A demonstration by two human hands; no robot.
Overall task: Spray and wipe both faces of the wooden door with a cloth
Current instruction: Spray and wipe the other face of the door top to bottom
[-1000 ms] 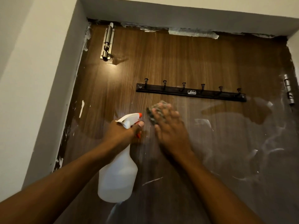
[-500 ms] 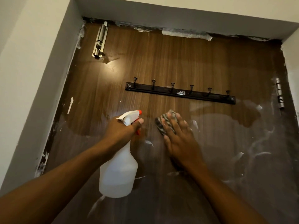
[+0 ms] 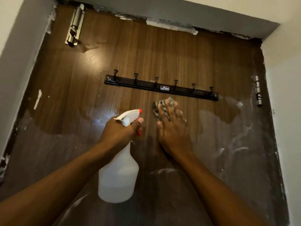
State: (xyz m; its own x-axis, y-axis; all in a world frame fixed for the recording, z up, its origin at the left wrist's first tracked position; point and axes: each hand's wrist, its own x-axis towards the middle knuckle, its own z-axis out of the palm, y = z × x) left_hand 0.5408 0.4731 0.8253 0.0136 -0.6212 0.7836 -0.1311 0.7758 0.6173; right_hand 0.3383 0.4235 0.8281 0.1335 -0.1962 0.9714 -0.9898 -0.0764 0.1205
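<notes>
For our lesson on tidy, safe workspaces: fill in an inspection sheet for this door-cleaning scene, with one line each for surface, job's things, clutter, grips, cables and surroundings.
Surface: wooden door, upper part plain brown, lower part glossy with whitish streaks.
Job's things: white spray bottle with an orange nozzle; striped cloth pressed on the door, just below the hook rail.
Clutter: white paint flecks near the left edge; torn tape along the top.
Grips: left hand grips the bottle's neck; right hand lies flat on the cloth, fingers straight.
Cables: nothing seen.
Surroundings: slide bolt top left, hinge on the right, pale walls around the frame.
</notes>
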